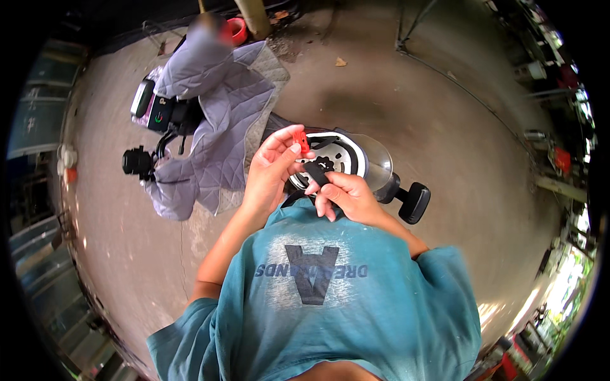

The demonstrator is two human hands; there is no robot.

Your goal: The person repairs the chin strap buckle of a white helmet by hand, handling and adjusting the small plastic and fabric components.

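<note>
My left hand [276,166] pinches a small red plastic buckle [301,142] between thumb and fingers. Just right of it and lower, my right hand [340,195] grips a black strap [315,171] with thumb and index finger, its other fingers curled. Behind both hands lies an upturned helmet with a white rim, a clear visor [380,159] and a dark, patterned interior. More black straps cross the helmet's inside. The helmet appears to rest on the dark seat of a scooter, whose middle is largely hidden by my hands and body.
A grey quilted cover [225,117] drapes the scooter's front, beside black handlebar fittings [136,162]. A black padded piece [415,202] juts out at the right. Behind stand a post [253,16] and red bucket [236,30]. Cluttered shelving [559,162] lines the right edge of the concrete floor.
</note>
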